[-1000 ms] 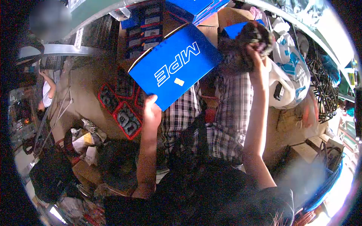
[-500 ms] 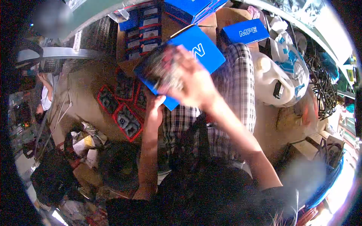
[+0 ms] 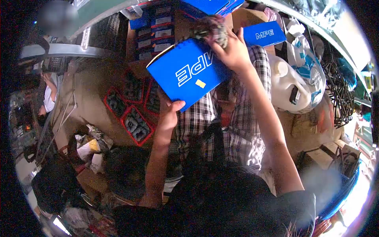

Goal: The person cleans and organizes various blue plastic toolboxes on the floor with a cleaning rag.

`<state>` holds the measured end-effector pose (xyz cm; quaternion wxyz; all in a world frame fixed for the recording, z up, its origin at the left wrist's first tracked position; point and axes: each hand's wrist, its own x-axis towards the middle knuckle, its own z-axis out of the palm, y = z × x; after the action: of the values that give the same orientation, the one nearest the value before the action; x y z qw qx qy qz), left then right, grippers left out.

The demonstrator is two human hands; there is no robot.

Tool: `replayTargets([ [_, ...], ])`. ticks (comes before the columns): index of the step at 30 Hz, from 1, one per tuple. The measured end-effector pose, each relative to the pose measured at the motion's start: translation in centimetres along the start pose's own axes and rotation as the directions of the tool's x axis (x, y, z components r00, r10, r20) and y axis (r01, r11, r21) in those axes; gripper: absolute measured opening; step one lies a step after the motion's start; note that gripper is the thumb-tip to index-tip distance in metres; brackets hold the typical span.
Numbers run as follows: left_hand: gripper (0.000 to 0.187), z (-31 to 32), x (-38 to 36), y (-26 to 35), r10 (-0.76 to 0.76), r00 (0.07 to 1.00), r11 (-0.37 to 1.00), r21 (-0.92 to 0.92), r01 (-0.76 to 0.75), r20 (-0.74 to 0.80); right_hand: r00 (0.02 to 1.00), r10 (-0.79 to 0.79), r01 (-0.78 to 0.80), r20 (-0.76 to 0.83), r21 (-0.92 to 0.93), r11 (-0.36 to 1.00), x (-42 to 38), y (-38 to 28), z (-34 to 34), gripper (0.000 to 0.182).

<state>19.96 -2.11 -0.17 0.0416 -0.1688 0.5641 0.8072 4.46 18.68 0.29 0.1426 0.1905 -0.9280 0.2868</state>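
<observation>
My left hand (image 3: 169, 112) grips the lower edge of a blue box (image 3: 185, 75) printed "MPE", held tilted in front of my checked shirt. My right hand (image 3: 233, 49) is raised at the box's top edge, closed on a dark, shiny bundled part (image 3: 211, 27) just above the box opening.
Red-edged trays of dark parts (image 3: 132, 118) lie on the floor at left. More blue MPE boxes (image 3: 263, 33) are stacked ahead on cardboard. A white jug (image 3: 290, 87), plastic bags and coiled black cables (image 3: 337, 91) sit at right. Another person (image 3: 47, 94) is at far left.
My right hand swung from the right across the box face and now sits at the box's top edge with the dark part. The box has tilted and shifted slightly.
</observation>
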Motion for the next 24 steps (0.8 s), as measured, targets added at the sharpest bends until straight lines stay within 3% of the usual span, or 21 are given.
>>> replayTargets([
  [1,0.083,0.0,0.2,0.3,-0.02,0.999,1.0,-0.007,0.02,0.036,0.998,0.04,-0.039,0.039,-0.01,0.999,-0.6,0.1,-0.3,0.049],
  [3,0.084,-0.1,0.7,0.9,-0.058,0.992,0.998,-0.022,0.061,0.111,0.99,0.103,-0.105,-0.091,-0.021,0.994,-2.1,-0.6,-0.5,0.048],
  [5,0.085,0.0,1.0,1.2,-0.033,0.995,0.998,-0.047,0.037,0.095,0.973,0.212,-0.213,-0.096,-0.004,0.977,-3.5,-2.2,-1.3,0.048],
  [8,0.083,-1.4,1.3,0.0,-0.093,0.993,0.995,-0.018,0.095,0.072,0.975,0.222,-0.222,-0.012,-0.063,0.973,-5.3,-4.0,-2.1,0.051],
  [13,0.077,-1.8,1.8,-0.1,-0.133,0.982,0.991,-0.003,0.134,0.134,0.998,0.001,-0.015,0.07,0.192,0.981,-5.2,-8.3,-2.3,0.047],
  [18,0.072,-3.5,2.2,-2.4,-0.028,0.986,0.978,-0.198,0.061,0.165,0.959,-0.2,0.131,0.203,0.31,0.942,-4.9,-12.6,-2.3,0.037],
  [21,0.072,-4.6,2.6,-2.7,-0.084,0.983,0.969,-0.217,0.119,0.162,0.963,-0.173,0.1,0.207,0.324,0.941,-6.4,-13.6,-2.5,0.035],
  [23,0.073,-5.7,2.6,-3.0,-0.146,0.976,0.957,-0.227,0.18,0.16,0.923,-0.136,0.04,0.361,0.26,0.965,-7.2,-13.6,-3.7,0.038],
  [24,0.073,-6.5,2.6,-3.2,-0.176,0.971,0.949,-0.235,0.211,0.161,0.934,-0.109,0.032,0.342,0.223,0.974,-7.8,-13.6,-3.9,0.035],
])
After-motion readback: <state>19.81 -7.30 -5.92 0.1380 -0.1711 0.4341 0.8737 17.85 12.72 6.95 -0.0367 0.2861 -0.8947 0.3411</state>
